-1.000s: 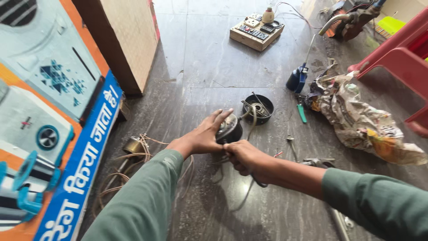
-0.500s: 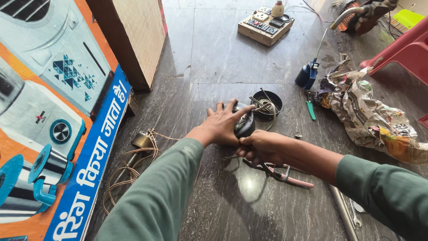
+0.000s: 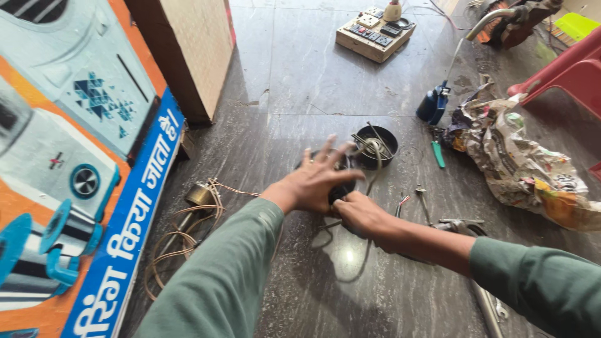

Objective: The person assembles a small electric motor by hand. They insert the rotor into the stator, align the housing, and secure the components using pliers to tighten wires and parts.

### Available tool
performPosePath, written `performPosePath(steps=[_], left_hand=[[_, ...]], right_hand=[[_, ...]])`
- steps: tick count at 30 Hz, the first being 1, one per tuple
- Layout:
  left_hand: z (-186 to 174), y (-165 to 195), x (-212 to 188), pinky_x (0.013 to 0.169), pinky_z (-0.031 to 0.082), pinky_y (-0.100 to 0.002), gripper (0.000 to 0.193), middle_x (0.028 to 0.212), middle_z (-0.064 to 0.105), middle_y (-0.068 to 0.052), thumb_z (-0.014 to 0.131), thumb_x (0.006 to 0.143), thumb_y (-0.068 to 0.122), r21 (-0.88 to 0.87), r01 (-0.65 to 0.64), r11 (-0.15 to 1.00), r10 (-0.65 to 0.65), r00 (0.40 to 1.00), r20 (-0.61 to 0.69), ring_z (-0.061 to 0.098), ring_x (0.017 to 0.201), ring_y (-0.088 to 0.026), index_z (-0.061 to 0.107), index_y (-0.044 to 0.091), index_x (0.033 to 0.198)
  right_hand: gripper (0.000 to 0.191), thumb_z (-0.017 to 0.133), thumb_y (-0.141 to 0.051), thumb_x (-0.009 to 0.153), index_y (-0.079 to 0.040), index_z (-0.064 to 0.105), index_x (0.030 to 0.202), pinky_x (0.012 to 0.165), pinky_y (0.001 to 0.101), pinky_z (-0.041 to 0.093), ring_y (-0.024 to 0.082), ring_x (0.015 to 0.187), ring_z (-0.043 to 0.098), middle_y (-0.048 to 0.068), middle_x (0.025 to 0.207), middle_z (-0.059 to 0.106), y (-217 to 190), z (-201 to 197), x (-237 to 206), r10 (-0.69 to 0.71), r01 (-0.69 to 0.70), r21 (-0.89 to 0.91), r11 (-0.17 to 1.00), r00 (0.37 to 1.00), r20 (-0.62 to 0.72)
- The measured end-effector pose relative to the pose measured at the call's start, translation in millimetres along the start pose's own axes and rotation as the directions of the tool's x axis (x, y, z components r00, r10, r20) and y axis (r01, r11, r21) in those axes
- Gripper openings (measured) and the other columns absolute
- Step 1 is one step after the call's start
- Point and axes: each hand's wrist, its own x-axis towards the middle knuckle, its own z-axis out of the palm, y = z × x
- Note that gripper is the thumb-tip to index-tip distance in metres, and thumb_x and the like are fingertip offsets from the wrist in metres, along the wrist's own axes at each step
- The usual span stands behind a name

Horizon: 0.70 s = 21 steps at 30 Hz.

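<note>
My left hand [image 3: 316, 178] lies palm-down with fingers spread over a small round black motor part [image 3: 342, 188] on the dark stone floor. My right hand [image 3: 355, 213] is closed around the near underside of the same part. Most of the part is hidden by both hands. Just beyond them sits a black round motor housing [image 3: 375, 145] with wire and a shaft sticking out. Both my sleeves are green.
A coil of copper wire [image 3: 188, 222] lies left. Screwdrivers and pliers [image 3: 454, 224] lie right, beside crumpled newspaper [image 3: 519, 166], a blue oil can [image 3: 433, 105] and a red chair [image 3: 566, 72]. A switchboard box [image 3: 374, 36] sits far back; a printed banner [image 3: 81, 175] leans left.
The view has tilted so the hands sit lower in frame. My left hand's fingers have spread wider over the black part; the right hand stays gripped beneath it.
</note>
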Motion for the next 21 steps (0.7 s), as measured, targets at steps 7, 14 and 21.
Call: performPosePath(steps=[7,14,21], left_hand=[[25.3,8.3,-14.1,0.117,0.023,-0.075,0.048,0.160,0.033,-0.006,0.083,0.074,0.045,0.190,-0.239,0.952,0.282,0.926,-0.250,0.021,0.155,-0.038,0.071,0.025,0.115],[24.7,-18.2,7.8,0.110,0.041,-0.065,0.033,0.141,0.054,0.006,0.072,0.084,0.036,0.417,-0.229,0.880,0.361,0.892,-0.273,0.040,0.146,-0.024,0.072,0.031,0.116],[11.1,-18.1,4.2,0.102,0.049,-0.062,0.033,0.138,0.051,0.006,0.075,0.084,0.036,0.474,-0.286,0.833,0.399,0.904,-0.156,0.035,0.147,-0.023,0.065,0.034,0.116]], right_hand=[[0.039,0.041,-0.029,0.098,0.000,0.067,0.099,0.063,0.0365,0.050,0.016,0.070,0.058,0.005,0.080,0.065,1.3,5.5,-5.0,-0.080,0.079,-0.049,0.996,0.997,-0.017],[0.038,0.045,-0.029,0.098,0.006,0.061,0.096,0.059,0.0405,0.048,0.020,0.065,0.061,0.011,0.073,0.064,3.9,2.8,18.7,-0.181,0.143,-0.216,0.966,0.969,-0.166],[0.039,0.045,-0.030,0.099,0.005,0.061,0.089,0.053,0.0406,0.041,0.015,0.060,0.047,0.008,0.070,0.054,-8.6,12.5,10.7,-0.002,0.006,0.025,1.000,0.992,-0.128]])
